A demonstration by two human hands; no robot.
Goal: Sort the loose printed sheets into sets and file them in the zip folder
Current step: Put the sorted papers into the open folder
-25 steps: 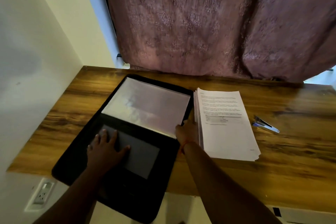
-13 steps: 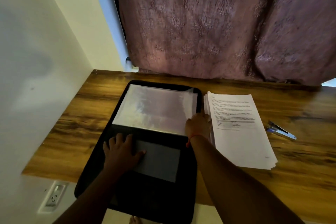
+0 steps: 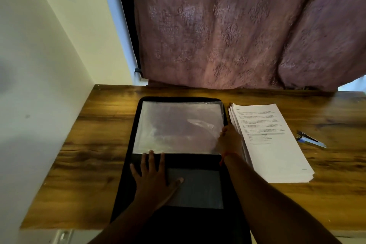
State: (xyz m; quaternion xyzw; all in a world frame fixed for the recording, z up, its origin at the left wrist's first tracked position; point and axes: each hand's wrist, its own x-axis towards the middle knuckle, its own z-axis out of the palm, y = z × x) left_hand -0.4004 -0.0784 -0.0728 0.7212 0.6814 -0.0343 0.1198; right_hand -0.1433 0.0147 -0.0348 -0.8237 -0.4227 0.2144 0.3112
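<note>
A black zip folder (image 3: pixel 198 222) lies open on the wooden desk (image 3: pixel 89 154), its near end hanging over the front edge. Clear plastic sleeves (image 3: pixel 174 128) fill its far half and a grey pocket (image 3: pixel 198 188) sits on the near half. My left hand (image 3: pixel 152 176) presses flat on the near half, fingertips at the sleeves' lower edge. My right hand (image 3: pixel 229 140) pinches the right edge of the top sleeve, which is creased beside it. A stack of printed sheets (image 3: pixel 273 144) lies just right of the folder, touching my right hand.
A small stapler (image 3: pixel 310 141) lies on the desk right of the stack. A wall (image 3: pixel 39 85) closes the desk's left side and a mauve curtain (image 3: pixel 237 35) hangs behind it. A wall socket (image 3: pixel 63 236) sits below the front edge.
The view has swung so the folder sits square in front. My right hand slid up the sleeve's right edge from its near corner. My left hand stayed pressed on the near half.
</note>
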